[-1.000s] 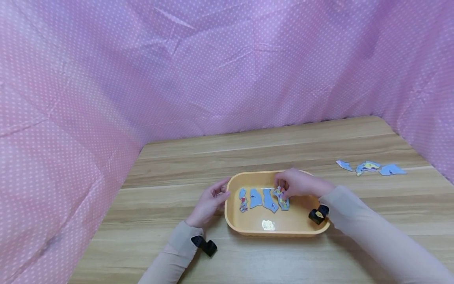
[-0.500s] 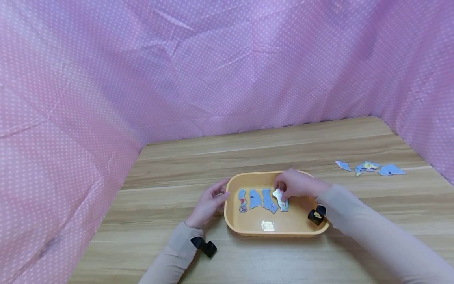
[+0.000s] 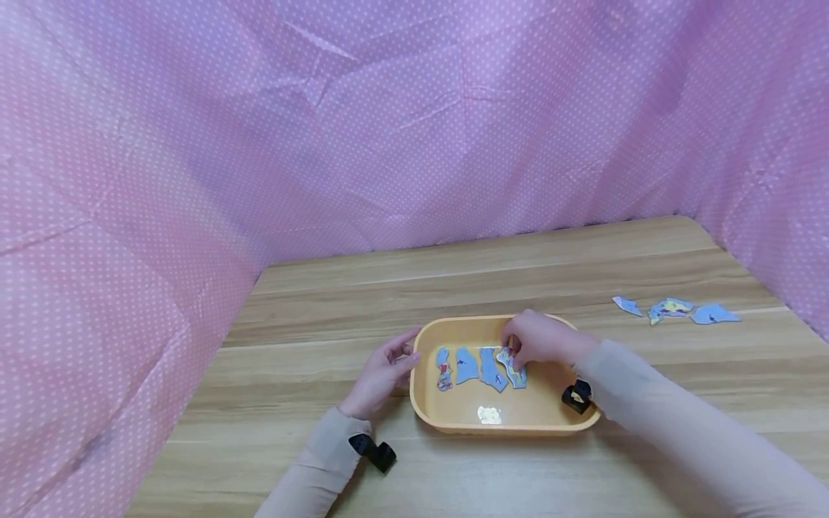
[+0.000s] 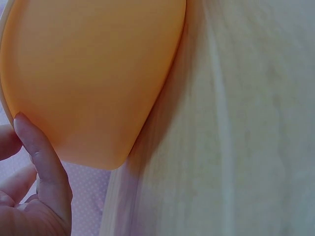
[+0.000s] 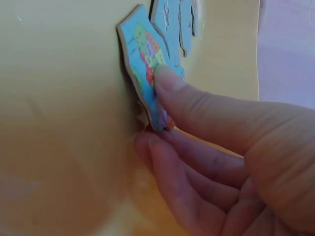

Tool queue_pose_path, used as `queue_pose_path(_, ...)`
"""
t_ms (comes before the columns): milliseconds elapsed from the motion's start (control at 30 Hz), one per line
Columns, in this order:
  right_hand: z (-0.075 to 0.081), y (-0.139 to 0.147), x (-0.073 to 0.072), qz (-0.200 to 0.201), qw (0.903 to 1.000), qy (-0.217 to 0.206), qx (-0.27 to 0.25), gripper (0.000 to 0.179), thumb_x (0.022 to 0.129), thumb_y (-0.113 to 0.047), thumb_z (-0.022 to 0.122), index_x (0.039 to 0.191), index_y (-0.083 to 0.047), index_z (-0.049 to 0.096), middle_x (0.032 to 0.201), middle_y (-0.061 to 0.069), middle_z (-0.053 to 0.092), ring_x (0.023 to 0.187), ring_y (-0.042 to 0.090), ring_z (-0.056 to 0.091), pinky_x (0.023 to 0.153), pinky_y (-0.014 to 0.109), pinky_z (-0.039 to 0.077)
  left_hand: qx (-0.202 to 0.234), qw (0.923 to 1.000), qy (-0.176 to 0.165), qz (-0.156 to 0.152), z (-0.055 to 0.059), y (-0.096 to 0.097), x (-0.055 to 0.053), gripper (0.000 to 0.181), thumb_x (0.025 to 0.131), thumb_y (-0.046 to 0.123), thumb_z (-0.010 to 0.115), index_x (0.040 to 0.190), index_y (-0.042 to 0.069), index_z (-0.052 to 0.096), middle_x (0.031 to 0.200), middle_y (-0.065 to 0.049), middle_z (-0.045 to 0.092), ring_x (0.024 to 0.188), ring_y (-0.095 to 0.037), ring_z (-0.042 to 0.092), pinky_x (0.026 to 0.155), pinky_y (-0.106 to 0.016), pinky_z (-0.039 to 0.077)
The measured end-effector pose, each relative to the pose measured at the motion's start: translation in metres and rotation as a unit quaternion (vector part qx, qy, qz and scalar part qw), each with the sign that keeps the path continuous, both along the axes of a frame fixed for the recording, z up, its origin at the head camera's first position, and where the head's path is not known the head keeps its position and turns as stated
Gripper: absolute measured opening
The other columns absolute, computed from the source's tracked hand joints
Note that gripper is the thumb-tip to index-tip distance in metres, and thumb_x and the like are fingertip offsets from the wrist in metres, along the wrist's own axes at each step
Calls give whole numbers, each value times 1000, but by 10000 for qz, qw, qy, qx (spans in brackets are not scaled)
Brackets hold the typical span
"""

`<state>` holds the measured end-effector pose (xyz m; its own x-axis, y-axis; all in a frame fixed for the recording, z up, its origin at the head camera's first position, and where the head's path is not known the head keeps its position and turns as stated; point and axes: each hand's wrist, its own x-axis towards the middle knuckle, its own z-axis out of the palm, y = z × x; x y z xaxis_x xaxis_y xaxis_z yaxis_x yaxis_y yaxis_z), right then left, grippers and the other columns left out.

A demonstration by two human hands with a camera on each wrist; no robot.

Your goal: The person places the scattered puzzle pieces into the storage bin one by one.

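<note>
My right hand [image 3: 542, 338] reaches into the yellow plastic tray [image 3: 492, 424] and pinches a puzzle piece [image 3: 514, 370] printed with colourful patches on light blue. In the right wrist view, the thumb lies on the printed face of the puzzle piece [image 5: 142, 54], other fingers curl at its near end, and one long edge stands off the tray floor. To its left, several blue puzzle pieces [image 3: 466, 365] lie in a row. My left hand [image 3: 378, 374] grips the tray's left end; in the left wrist view its thumb [image 4: 47, 162] presses the outer wall near the rim.
More puzzle pieces [image 3: 671, 308] lie in a line at the right back of the wooden table [image 3: 337, 302]. A pink dotted cloth [image 3: 388, 129] hangs behind and around the table. Black wrist cameras [image 3: 373, 450] sit on both sleeves.
The pinched puzzle piece has tilted in my right fingers; glare whitened its face half a second ago and has now mostly gone. My left hand and the tray have stayed put.
</note>
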<state>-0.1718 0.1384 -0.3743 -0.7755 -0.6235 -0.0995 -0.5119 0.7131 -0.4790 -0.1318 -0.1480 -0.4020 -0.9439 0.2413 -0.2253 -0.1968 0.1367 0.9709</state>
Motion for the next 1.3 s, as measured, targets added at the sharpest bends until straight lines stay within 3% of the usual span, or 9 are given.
queue_pose_path(267, -3, 0, 0, -99, 9998, 33, 143, 18, 68, -7, 83, 78, -8, 68, 67, -6, 60, 61, 6, 50, 56, 19, 43, -44, 10000, 5, 4, 1, 0, 1, 50, 95, 10, 56, 143, 12, 42, 101, -6, 48, 73, -12, 54, 60, -22, 52)
queue_pose_path(600, -5, 1, 2, -37, 9982, 457, 384, 20, 65, -12, 85, 75, -11, 68, 67, -6, 60, 61, 5, 48, 59, 22, 43, -140, 9999, -14, 22, 0, -1, 1, 50, 94, 12, 57, 142, 13, 43, 102, -6, 47, 76, -13, 54, 63, -22, 52)
queue_pose_path(800, -4, 2, 2, -36, 9996, 267, 85, 21, 66, -10, 83, 81, -9, 68, 68, -6, 63, 61, 4, 50, 59, 21, 44, -104, 9999, -21, -28, 1, -1, 1, 50, 95, 12, 57, 143, 13, 43, 102, -7, 47, 77, -13, 55, 65, -23, 53)
queue_pose_path(1033, -2, 7, -2, -179, 9988, -277, -371, 27, 73, -13, 79, 95, -3, 67, 69, -6, 64, 61, 4, 54, 57, 21, 44, -158, 9998, -44, -60, 2, -1, 0, 50, 95, 14, 57, 143, 15, 43, 103, -7, 47, 78, -14, 56, 65, -24, 53)
queue_pose_path(1300, 6, 13, -7, -6, 9952, -426, -880, 26, 78, -10, 74, 100, 2, 66, 74, -2, 67, 66, 5, 59, 61, 22, 49, -51, 10000, -21, -71, 2, -1, 0, 50, 95, 12, 55, 143, 12, 41, 102, -6, 48, 76, -12, 56, 65, -24, 53)
